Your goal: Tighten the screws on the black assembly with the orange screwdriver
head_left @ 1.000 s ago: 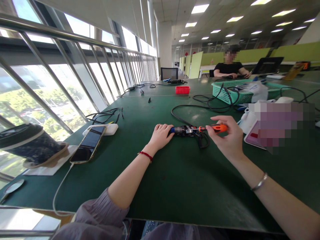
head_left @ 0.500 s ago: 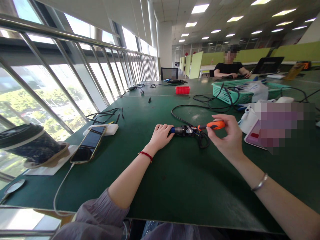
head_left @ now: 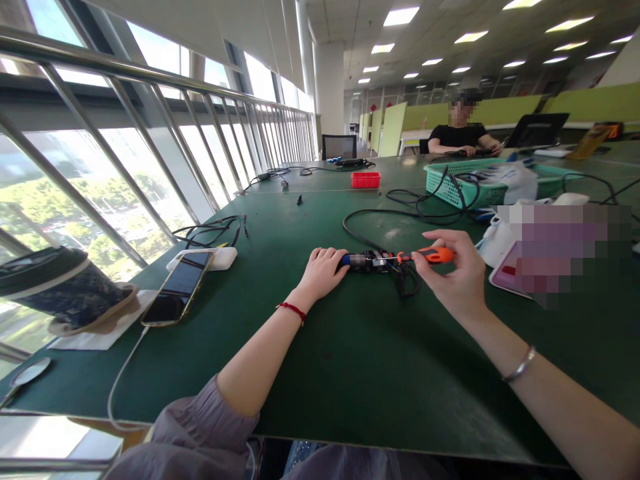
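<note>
My left hand (head_left: 323, 272) lies over the blue end of a dark corded device (head_left: 373, 261), with its fingers closed around that end. The device rests flat on the green table, its inner parts showing, and a black cable runs from it towards the back. My right hand (head_left: 457, 270) pinches the orange and black handle of a screwdriver (head_left: 434, 255) between thumb and fingers. The screwdriver lies nearly level and its shaft points left into the device's open part. What the tip touches is too small to make out.
A phone (head_left: 177, 290) on a white charger and a dark patterned cup (head_left: 65, 290) stand at left. Further back are a small red box (head_left: 366, 180) and a green basket (head_left: 455, 187) with bags and cables. A person (head_left: 463, 137) sits at the far side.
My right hand and the screwdriver's handle have shifted very slightly to the right, and the handle appears turned. My left hand and the device stay where they were.
</note>
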A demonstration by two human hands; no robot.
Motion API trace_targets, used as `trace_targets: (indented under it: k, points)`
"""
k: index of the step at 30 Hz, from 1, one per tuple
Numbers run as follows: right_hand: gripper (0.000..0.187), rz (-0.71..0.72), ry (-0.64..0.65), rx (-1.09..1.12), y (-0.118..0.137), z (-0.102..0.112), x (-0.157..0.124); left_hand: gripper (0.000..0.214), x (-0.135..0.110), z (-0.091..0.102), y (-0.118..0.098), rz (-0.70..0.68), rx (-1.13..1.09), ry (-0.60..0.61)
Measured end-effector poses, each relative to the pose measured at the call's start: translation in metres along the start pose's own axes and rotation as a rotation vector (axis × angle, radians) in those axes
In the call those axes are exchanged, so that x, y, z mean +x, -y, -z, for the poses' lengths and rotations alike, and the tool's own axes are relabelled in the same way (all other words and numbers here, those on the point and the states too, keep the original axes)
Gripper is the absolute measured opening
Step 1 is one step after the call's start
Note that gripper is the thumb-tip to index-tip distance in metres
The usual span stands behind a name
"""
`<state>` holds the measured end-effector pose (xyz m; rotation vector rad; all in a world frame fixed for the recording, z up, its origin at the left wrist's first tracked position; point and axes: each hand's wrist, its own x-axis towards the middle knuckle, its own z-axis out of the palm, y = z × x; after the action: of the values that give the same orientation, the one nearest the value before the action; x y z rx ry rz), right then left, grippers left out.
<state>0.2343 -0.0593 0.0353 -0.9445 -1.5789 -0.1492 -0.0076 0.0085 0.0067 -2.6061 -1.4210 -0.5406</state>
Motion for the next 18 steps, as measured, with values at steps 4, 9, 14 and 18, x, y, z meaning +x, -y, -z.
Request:
trace_targets:
  k: [4, 9, 14, 18]
  points:
    - [0.016, -0.059, 0.034, -0.063, -0.0001, 0.0009, -0.0011, 0.033, -0.0001, 0.0002, 0.0001, 0.001, -0.011, 0.002]
    - [0.032, 0.005, -0.047, 0.036, 0.0016, -0.0008, 0.0004, 0.033, 0.0004, -0.0003, 0.0003, -0.001, 0.011, 0.002]
    - [0.018, -0.044, 0.061, -0.034, 0.0024, 0.0009, -0.0009, 0.033, 0.0002, 0.0003, -0.0001, 0.002, 0.008, 0.001]
    - [0.024, -0.032, 0.006, -0.037, 0.0015, 0.0001, -0.0012, 0.033, -0.0007, 0.0014, -0.0001, 0.005, -0.003, 0.005]
